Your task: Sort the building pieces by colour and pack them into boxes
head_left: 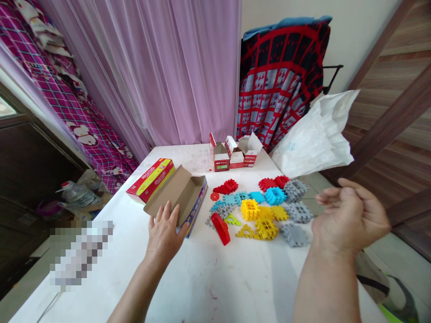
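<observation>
White tabletop (208, 278) — open box (193, 190) under left hand (164, 233), fingers apart, long axis away-right; right of box — right hand (348, 220), half-open, near grey blocks (298, 213).

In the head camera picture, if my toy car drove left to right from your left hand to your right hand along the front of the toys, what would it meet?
Left hand → red curved piece → nearest yellow pieces → nearest gray piece → right hand.
</observation>
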{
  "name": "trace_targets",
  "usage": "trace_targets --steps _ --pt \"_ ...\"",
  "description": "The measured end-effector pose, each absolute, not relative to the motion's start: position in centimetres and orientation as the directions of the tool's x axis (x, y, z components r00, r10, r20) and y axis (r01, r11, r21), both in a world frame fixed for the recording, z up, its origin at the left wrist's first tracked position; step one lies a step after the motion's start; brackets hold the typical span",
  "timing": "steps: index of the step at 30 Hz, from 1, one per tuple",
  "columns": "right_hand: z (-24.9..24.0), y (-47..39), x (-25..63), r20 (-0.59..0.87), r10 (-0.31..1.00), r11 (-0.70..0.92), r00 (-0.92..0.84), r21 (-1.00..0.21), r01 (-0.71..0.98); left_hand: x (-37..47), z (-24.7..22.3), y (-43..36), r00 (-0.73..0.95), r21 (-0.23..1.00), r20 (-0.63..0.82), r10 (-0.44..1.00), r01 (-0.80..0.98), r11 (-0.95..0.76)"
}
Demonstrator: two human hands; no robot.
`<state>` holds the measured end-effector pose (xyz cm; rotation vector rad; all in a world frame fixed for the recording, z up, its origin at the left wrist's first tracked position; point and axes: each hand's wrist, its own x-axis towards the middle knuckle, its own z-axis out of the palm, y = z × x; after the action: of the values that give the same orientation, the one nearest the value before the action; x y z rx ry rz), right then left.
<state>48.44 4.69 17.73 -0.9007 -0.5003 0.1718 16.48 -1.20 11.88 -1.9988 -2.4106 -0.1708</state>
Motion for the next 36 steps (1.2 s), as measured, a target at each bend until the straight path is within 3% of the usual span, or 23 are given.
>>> trace_targets --steps 6,12,18,22,36 --pt "17.5 4.7 48.4 0.343 0.377 0.607 0.860 -0.793 0.050 15.6 9.8 -2.1 -0.224 0.117 0.018 0.975 0.968 0.220" --pt "17.4 4.6 48.3 0.355 0.382 0.589 0.853 -0.805 0.072 14.5 9.9 -1.3 -0.265 0.277 -0.091 0.960 0.919 0.280" --pt "17.3 4.6 49.0 0.348 0.346 0.602 0.871 -0.794 0.078 13.9 9.5 -0.3 -0.221 0.264 -0.011 0.975 0.940 0.216" --pt "17.3 4.6 49.1 0.354 0.352 0.603 0.866 -0.794 0.079 13.2 8.4 0.2 -0.259 0.346 0.041 0.965 0.910 0.229" --pt "17.7 4.5 49.5 0.325 0.332 0.601 0.886 -0.796 0.067 11.4 9.6 0.8 -0.364 0.610 -0.088 0.927 0.716 0.339"
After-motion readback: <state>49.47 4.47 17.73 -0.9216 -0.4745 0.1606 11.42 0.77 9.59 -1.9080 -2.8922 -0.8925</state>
